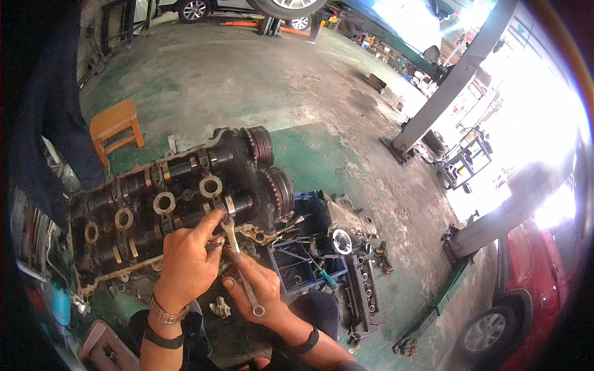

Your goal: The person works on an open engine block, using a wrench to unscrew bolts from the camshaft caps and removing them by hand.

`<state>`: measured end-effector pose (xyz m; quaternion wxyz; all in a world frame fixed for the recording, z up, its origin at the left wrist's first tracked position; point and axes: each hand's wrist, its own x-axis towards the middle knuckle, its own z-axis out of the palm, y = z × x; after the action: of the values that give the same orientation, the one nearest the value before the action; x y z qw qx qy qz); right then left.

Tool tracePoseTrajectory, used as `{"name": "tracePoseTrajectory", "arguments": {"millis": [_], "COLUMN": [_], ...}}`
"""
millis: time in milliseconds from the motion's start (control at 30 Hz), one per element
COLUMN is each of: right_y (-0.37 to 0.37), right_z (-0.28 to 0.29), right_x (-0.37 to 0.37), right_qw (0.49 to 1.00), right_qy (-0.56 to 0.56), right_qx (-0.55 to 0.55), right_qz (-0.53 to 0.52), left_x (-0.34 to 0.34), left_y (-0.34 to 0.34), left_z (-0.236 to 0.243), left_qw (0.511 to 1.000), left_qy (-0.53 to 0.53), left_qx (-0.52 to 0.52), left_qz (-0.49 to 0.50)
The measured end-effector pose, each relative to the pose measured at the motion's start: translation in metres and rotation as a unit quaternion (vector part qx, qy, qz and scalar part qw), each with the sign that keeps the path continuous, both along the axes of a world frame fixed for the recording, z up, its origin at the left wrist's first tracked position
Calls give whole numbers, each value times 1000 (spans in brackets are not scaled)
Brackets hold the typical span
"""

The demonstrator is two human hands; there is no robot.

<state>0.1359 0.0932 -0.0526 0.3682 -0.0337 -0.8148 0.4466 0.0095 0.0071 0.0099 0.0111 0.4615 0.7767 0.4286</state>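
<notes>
A dark, oily engine cylinder head (pixel 139 216) lies in front of me, its two camshafts and round spark plug openings on top. Toothed cam sprockets (pixel 277 193) stand at its right end. My right hand (pixel 265 289) is closed around a combination wrench (pixel 231 238), whose upper end meets the head's near right part. The wrench's ring end sticks out toward me. My left hand (pixel 185 263) is beside that upper end, index finger stretched to the fitting there, the other fingers curled. A small dark piece shows at its fingertips; I cannot make out what it is.
An orange stool (pixel 116 125) stands behind the cylinder head. To the right are a blue crate (pixel 297 278), metal engine parts (pixel 349 219) and a dark valve cover (pixel 364 297) on the floor. Lift posts (pixel 427 93) and a red car (pixel 535 266) stand farther right.
</notes>
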Motion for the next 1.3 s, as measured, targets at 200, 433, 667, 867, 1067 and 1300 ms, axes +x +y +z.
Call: {"name": "tracePoseTrajectory", "arguments": {"millis": [200, 433, 667, 867, 1067, 1300], "right_y": [0, -1, -1, -1, -1, -1], "right_z": [0, 0, 0, 0, 1, -2], "right_x": [-2, 0, -1, -1, 0, -3], "right_qw": [1000, 1000, 1000, 1000, 1000, 999], "right_qy": [17, 6, 13, 7, -2, 40], "right_qx": [11, -2, 8, 9, 5, 24], "right_qz": [-3, 0, -3, -6, -5, -27], "left_x": [0, 0, -1, -2, 0, -3], "left_y": [-1, -1, -1, 0, -3, -1], "left_z": [1, 1, -4, -4, -4, -14], "left_qw": [1000, 1000, 999, 1000, 1000, 997], "left_qy": [10, -8, 26, 20, 18, -10], "left_qx": [-4, -7, 22, 10, -2, 69], "left_qz": [0, -2, -8, -3, 0, -26]}}
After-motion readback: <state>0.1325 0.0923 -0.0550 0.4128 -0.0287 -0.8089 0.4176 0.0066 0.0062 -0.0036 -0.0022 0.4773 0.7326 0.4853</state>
